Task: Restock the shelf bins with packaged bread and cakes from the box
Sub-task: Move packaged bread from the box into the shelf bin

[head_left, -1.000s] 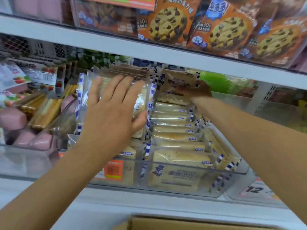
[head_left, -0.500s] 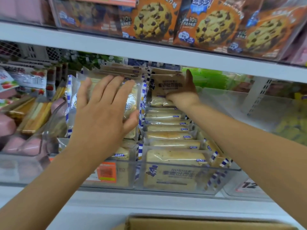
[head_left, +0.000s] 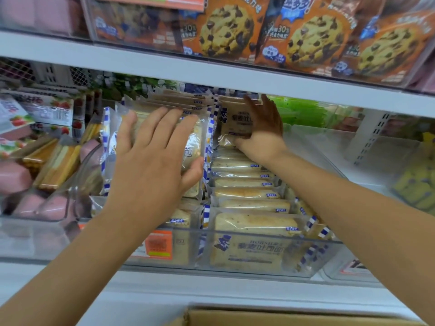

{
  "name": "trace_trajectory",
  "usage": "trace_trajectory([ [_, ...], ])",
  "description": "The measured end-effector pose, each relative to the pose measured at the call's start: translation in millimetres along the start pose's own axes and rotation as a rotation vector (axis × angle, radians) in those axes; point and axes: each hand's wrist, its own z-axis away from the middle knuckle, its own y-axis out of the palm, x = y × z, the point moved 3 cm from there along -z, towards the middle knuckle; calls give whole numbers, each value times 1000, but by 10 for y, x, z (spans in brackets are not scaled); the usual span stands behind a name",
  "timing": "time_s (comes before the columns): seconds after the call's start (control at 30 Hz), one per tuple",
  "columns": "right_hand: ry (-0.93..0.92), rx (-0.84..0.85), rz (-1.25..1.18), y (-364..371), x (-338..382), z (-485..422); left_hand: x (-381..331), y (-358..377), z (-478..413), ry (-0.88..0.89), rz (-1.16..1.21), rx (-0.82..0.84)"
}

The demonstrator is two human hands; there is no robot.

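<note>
A clear shelf bin [head_left: 334, 252] holds two rows of packaged bread in clear wrappers with blue-and-white checked edges. My left hand [head_left: 153, 158] lies flat, fingers straight and spread, pressing against the upright bread packs of the left row [head_left: 195, 147]. My right hand [head_left: 263, 128] reaches deep under the upper shelf, fingers pointing up, and presses on the front right side of an upright bread pack [head_left: 233, 121] at the back of the right row. In front of it several packs [head_left: 247, 191] lie stacked. The cardboard box [head_left: 282, 318] shows its top edge at the bottom.
The white upper shelf [head_left: 211, 71] hangs low over my hands and carries orange cookie packs [head_left: 226, 31]. Left of the bin lie pink and layered cakes [head_left: 47, 165]. An adjoining clear bin [head_left: 353, 147] and green packs [head_left: 301, 111] are on the right.
My right hand has shifted from the pack's lower right edge to lie over its front with fingers pointing up. My left hand keeps pressing the left row.
</note>
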Motion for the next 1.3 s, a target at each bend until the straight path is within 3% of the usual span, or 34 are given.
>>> trace_trajectory([
  [0.1,-158,-22,-22,35,-11,-69,3,8,1,4,3,2],
  [0.6,-181,-19,65,122,68,-41,20,24,12,12,16,-15],
  [0.83,-187,41,106,-131,142,220,41,3,8,22,103,96],
  [1.0,-113,134,-58,-425,340,676,-29,-162,40,-50,130,243],
  [1.13,-116,76,-93,-747,468,1181,-295,-337,236,-85,72,387],
  [1.3,-112,107,-211,-913,462,2027,-793,-642,953,-84,287,361],
])
